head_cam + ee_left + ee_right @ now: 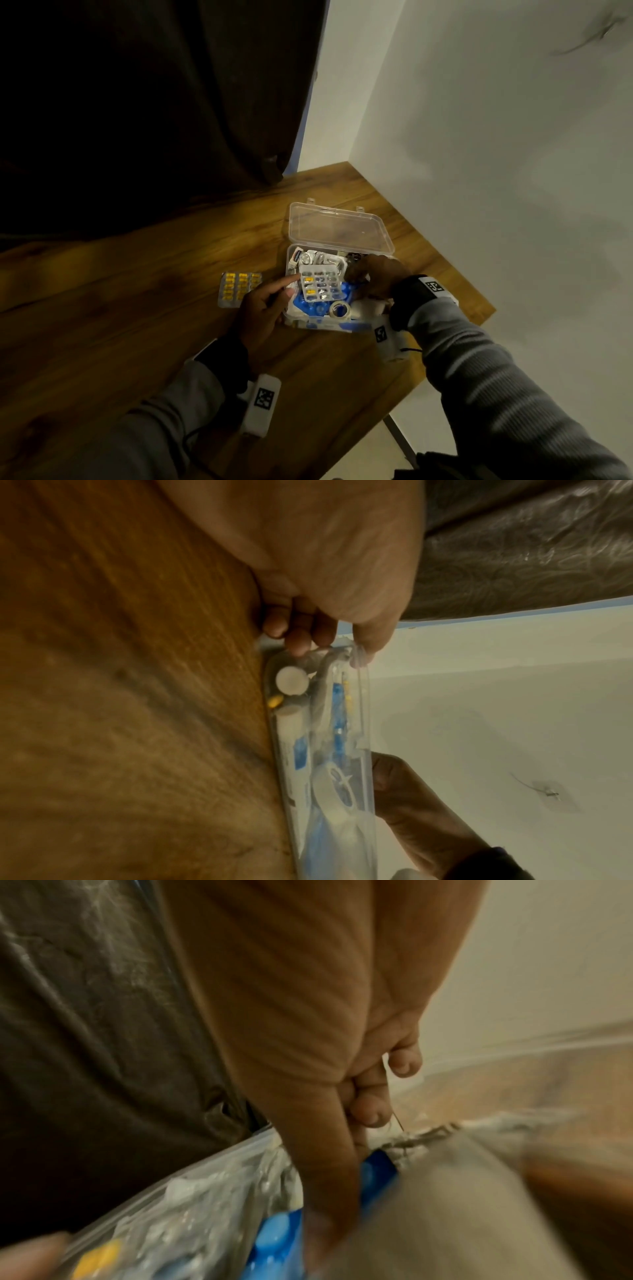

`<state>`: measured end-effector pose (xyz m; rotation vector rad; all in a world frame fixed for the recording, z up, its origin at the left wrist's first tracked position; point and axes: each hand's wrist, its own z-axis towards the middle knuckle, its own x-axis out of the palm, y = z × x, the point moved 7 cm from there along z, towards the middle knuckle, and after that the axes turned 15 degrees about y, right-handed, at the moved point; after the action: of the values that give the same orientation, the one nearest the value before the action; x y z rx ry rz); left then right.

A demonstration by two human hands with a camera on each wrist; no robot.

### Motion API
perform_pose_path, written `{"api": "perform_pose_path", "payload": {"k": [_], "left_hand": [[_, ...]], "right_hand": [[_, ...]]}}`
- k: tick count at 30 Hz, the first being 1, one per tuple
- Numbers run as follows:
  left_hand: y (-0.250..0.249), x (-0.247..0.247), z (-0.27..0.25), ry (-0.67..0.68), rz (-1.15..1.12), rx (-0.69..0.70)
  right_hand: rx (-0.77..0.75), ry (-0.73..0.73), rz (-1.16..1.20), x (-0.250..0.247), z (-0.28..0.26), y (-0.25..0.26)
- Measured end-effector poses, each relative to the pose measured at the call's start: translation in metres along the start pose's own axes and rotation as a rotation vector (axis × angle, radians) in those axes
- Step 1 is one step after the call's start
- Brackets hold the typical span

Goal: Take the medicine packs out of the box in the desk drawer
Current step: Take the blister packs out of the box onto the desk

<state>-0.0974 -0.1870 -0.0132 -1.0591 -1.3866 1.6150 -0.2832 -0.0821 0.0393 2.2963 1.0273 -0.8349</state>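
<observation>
Unpacking is just starting: one yellow blister pack [239, 289] is lying on the desk [137, 308] beside the open box [339, 229], other packs [322, 284] are sitting inside, the left hand [263, 308] is pinching its rim, and the right hand [373, 277] is curling its fingers among them, grip unclear.

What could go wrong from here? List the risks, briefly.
1. The right hand digs into the crowded clear box; pulling up could drag the tape roll out too.
2. The mixed blister pack lies loose on top of the pile, so it may slide off onto the desk.
3. The left hand grips only the box's left rim; a hard tug might tip the box.
</observation>
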Motion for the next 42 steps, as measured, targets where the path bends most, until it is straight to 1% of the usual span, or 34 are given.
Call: {"api": "perform_pose_path", "payload": {"k": [2, 4, 7, 15, 18, 20, 22, 24, 26, 28, 30, 32, 34, 36, 37, 39, 42], "left_hand": [[-0.002, 0.000, -0.001, 0.009, 0.003, 0.004], [-0.003, -0.001, -0.002, -0.001, 0.012, 0.007], [-0.003, -0.001, -0.001, -0.003, 0.012, 0.009], [-0.004, -0.001, -0.001, -0.015, 0.020, 0.018], [-0.001, -0.002, -0.001, -0.015, 0.021, 0.012], [-0.001, -0.004, -0.002, -0.029, 0.026, 0.013], [-0.002, -0.006, -0.004, -0.080, 0.029, 0.026], [-0.007, -0.008, -0.008, -0.150, 0.040, 0.045], [-0.009, -0.008, -0.012, -0.188, 0.043, 0.069], [-0.012, -0.006, -0.015, -0.207, 0.041, 0.089], [-0.010, -0.006, -0.017, -0.220, 0.036, 0.078], [-0.008, -0.005, -0.019, -0.205, 0.018, 0.058], [-0.007, -0.003, -0.021, -0.161, 0.020, 0.046], [-0.007, 0.000, -0.025, -0.129, -0.010, 0.028], [-0.006, 0.001, -0.027, -0.123, -0.022, 0.009], [-0.004, 0.001, -0.029, -0.121, 0.002, 0.010], [-0.005, 0.001, -0.031, -0.094, 0.007, 0.064]], "right_hand": [[0.026, -0.022, 0.063, -0.008, -0.003, -0.007], [0.048, -0.096, 0.163, -0.021, -0.012, -0.018], [-0.015, -0.152, 0.261, -0.036, -0.023, -0.032], [-0.120, -0.262, 0.361, -0.060, -0.053, -0.039], [-0.156, -0.376, 0.398, -0.070, -0.061, -0.039], [-0.220, -0.486, 0.459, -0.081, -0.068, -0.035], [-0.297, -0.553, 0.523, -0.089, -0.071, -0.024], [-0.384, -0.550, 0.564, -0.093, -0.069, -0.001], [-0.452, -0.535, 0.528, -0.096, -0.060, 0.031], [-0.513, -0.472, 0.459, -0.092, -0.042, 0.069], [-0.583, -0.376, 0.452, -0.081, -0.018, 0.105], [-0.606, -0.294, 0.476, -0.069, 0.010, 0.133], [-0.563, -0.207, 0.479, -0.055, 0.035, 0.151], [-0.510, -0.118, 0.454, -0.041, 0.055, 0.160], [-0.492, -0.101, 0.432, -0.037, 0.061, 0.160], [-0.457, -0.159, 0.400, -0.043, 0.064, 0.151], [-0.420, -0.304, 0.433, -0.065, 0.053, 0.113]]}}
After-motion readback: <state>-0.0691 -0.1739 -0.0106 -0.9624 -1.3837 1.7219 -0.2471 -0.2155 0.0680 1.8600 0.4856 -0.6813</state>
